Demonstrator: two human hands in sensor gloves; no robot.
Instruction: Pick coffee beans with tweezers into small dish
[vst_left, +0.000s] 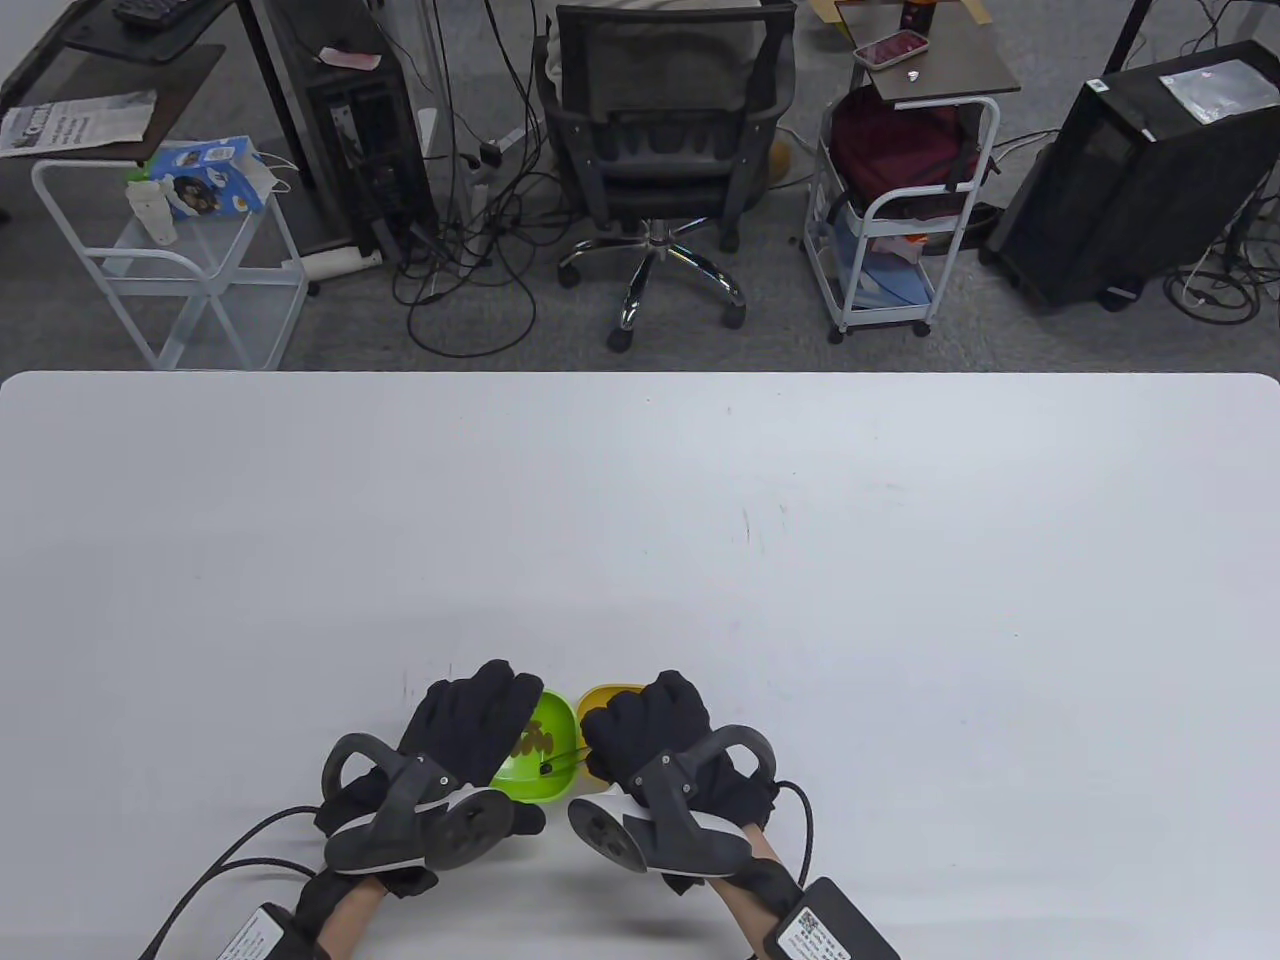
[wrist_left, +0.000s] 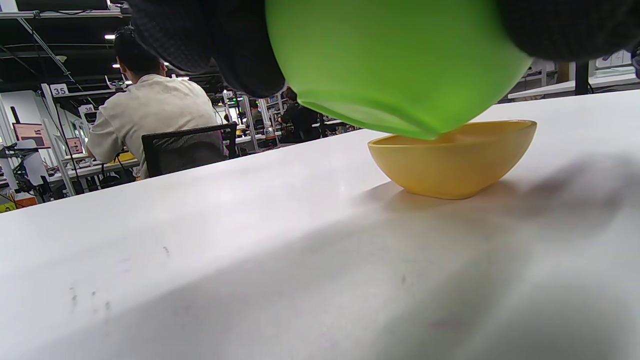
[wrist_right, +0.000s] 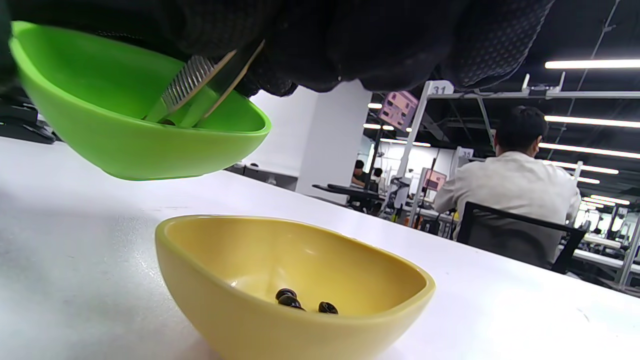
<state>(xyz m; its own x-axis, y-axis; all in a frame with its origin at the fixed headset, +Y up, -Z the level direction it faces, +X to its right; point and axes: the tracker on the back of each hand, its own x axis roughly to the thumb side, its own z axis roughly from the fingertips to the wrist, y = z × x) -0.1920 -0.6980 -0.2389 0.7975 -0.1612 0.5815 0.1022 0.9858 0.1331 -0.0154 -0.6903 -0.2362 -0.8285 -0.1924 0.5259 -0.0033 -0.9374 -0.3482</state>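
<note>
Left hand (vst_left: 470, 725) grips the green bowl (vst_left: 541, 755) – gloved fingers wrapped round its far side, bowl lifted off the white table (vst_left: 640, 520) and tilted toward the right hand. In the left wrist view the green bowl's underside (wrist_left: 395, 65) hangs above the rim of the yellow dish (wrist_left: 452, 160); whether they touch, can't tell. Brown coffee beans (vst_left: 533, 742) sit in a small heap inside the green bowl, seen from the table view.

Right hand (vst_left: 655, 740) holds tweezers (vst_left: 562, 762) – fingers closed around the handle end, tips reaching left into the green bowl. Right wrist view shows the ribbed metal tweezer arms (wrist_right: 192, 82) coming out from under the black glove and dipping behind the bowl's rim (wrist_right: 140, 125); tips hidden there, so can't tell if they hold a bean.

Yellow dish (wrist_right: 280, 280) rests flat on the table just right of the green bowl, mostly under the right hand in the table view. Three dark beans (wrist_right: 300, 301) lie at its bottom, close together.

Both hands near the table's near edge, side by side, the bowls between them.
</note>
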